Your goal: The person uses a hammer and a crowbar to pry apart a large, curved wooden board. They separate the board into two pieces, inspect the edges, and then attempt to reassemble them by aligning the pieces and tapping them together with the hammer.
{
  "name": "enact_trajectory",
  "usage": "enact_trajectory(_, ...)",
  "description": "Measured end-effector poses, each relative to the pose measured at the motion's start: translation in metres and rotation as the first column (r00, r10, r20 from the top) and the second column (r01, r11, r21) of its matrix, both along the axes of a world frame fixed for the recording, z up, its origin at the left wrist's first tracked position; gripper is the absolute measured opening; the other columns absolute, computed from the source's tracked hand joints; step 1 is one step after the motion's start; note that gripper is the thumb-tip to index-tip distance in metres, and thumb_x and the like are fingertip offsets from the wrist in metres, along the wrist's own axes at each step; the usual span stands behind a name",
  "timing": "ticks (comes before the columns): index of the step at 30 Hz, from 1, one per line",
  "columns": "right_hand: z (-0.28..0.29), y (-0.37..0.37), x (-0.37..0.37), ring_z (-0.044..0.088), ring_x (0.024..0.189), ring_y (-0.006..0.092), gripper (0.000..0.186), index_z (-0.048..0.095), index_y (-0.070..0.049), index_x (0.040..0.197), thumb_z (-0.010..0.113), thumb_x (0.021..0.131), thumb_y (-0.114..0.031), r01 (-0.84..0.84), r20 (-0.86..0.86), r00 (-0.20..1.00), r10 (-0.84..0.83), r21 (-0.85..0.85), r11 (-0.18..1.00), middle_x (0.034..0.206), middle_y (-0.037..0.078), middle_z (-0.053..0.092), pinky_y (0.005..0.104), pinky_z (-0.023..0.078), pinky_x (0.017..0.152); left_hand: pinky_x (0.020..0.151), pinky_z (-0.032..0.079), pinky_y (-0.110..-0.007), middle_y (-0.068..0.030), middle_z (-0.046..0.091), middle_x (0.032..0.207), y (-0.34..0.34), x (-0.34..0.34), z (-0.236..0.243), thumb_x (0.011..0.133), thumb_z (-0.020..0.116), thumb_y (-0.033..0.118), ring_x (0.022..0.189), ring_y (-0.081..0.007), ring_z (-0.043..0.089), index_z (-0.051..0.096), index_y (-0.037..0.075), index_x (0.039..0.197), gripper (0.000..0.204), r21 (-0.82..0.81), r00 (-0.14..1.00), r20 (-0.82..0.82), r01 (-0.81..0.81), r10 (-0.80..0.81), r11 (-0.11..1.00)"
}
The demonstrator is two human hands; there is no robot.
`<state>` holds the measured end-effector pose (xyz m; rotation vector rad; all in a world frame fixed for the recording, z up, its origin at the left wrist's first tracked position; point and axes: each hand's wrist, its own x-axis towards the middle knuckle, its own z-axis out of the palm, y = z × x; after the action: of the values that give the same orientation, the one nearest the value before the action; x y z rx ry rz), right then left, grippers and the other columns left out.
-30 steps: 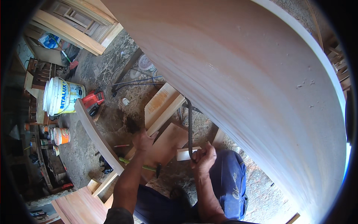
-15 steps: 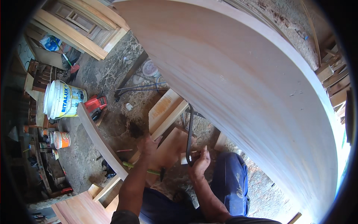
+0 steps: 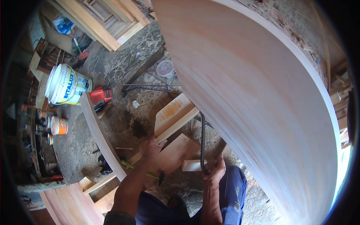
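Observation:
My left hand (image 3: 151, 149) is closed around a long pale wooden batten (image 3: 176, 125), which slopes up to the right beneath a large curved wooden panel (image 3: 258, 97). My right hand (image 3: 214, 171) grips the lower end of a dark bent metal bar (image 3: 203, 140), its thumb pointing up. The bar's upper end reaches to the batten's far end, near the panel's lower edge. Beside the bar's foot lies a small pale wood block (image 3: 192, 165). Between my forearms, a flat brown board (image 3: 180, 150) rests on the ground. A green-handled hammer (image 3: 152, 175) lies partly under my left forearm.
A curved wooden strip (image 3: 100, 133) stands left of my left arm. Beyond it are a red power tool (image 3: 100, 94), a large white bucket (image 3: 67, 85) and a small orange-and-white tub (image 3: 59, 125). Cables (image 3: 150, 89) cross the floor. Wooden frames (image 3: 112, 22) lie at far left.
My view has shifted, so most of the scene sits farther right and lower. More of the small wood block shows beside the bar. Both hands keep their holds.

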<state>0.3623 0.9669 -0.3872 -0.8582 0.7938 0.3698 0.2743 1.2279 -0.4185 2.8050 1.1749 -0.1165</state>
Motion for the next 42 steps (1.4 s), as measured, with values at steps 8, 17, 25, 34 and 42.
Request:
enact_trajectory(8, -0.010, -0.009, 0.000, 0.029, 0.035, 0.0096, 0.040, 0.037, -0.017, 0.060, 0.057, 0.094, -0.022, -0.025, -0.011, 1.000, 0.025, 0.025, 0.999, 0.047, -0.003, 0.031, 0.0274, 0.032, 0.036, 0.069, 0.056, -0.045, -0.0120, 0.071, 0.080, 0.004, -0.003, 0.000, 0.071, 0.076, 0.061, 0.076, -0.0325, 0.071, 0.065, 0.009, 0.094, 0.058, -0.120, 0.998, -0.025, -0.059, 0.056, 0.991)
enact_trajectory(17, -0.014, -0.017, -0.001, 0.030, 0.036, 0.0085, 0.037, 0.040, -0.015, 0.061, 0.054, 0.096, -0.019, -0.064, -0.076, 0.995, 0.063, -0.013, 0.998, 0.049, -0.003, 0.031, 0.0261, 0.031, 0.036, 0.072, 0.055, -0.047, -0.0127, 0.072, 0.086, 0.000, -0.008, 0.004, 0.077, 0.068, 0.066, 0.084, -0.0330, 0.071, 0.063, 0.010, 0.104, 0.063, -0.161, 0.979, -0.193, -0.102, 0.071, 0.982)
enact_trajectory(25, -0.004, -0.006, -0.002, 0.030, 0.039, 0.0083, 0.040, 0.039, -0.016, 0.063, 0.056, 0.098, -0.025, -0.022, 0.008, 1.000, 0.022, 0.020, 1.000, 0.050, -0.004, 0.029, 0.0264, 0.031, 0.038, 0.090, 0.050, -0.048, -0.0212, 0.064, 0.117, 0.000, 0.005, 0.017, 0.079, 0.074, 0.048, 0.109, -0.0372, 0.063, 0.054, 0.004, 0.121, 0.065, -0.203, 0.986, -0.156, -0.091, 0.060, 0.975)
enact_trajectory(34, -0.024, -0.021, -0.033, 0.035, 0.035, 0.0113, 0.039, 0.046, -0.014, 0.061, 0.063, 0.093, -0.025, 0.010, 0.010, 1.000, -0.010, 0.040, 0.999, 0.048, -0.002, 0.037, 0.0290, 0.031, 0.036, 0.114, 0.030, -0.049, -0.0223, 0.037, 0.149, -0.076, 0.033, 0.041, 0.077, 0.070, 0.011, 0.137, -0.0430, 0.033, 0.036, 0.007, 0.147, 0.078, -0.162, 0.823, 0.362, 0.518, -0.438, 0.840)
enact_trajectory(42, 0.060, -0.064, 0.037, 0.037, 0.032, 0.0116, 0.039, 0.051, -0.011, 0.059, 0.060, 0.095, -0.020, -0.411, 0.326, 0.861, 0.390, -0.006, 0.912, 0.045, 0.002, 0.045, 0.0281, 0.030, 0.031, 0.116, 0.027, -0.051, -0.0112, 0.037, 0.151, -0.100, 0.061, 0.073, 0.076, 0.075, 0.022, 0.141, -0.0308, 0.032, 0.048, 0.016, 0.139, 0.068, 0.021, 0.591, 0.302, 0.781, -0.748, 0.625)
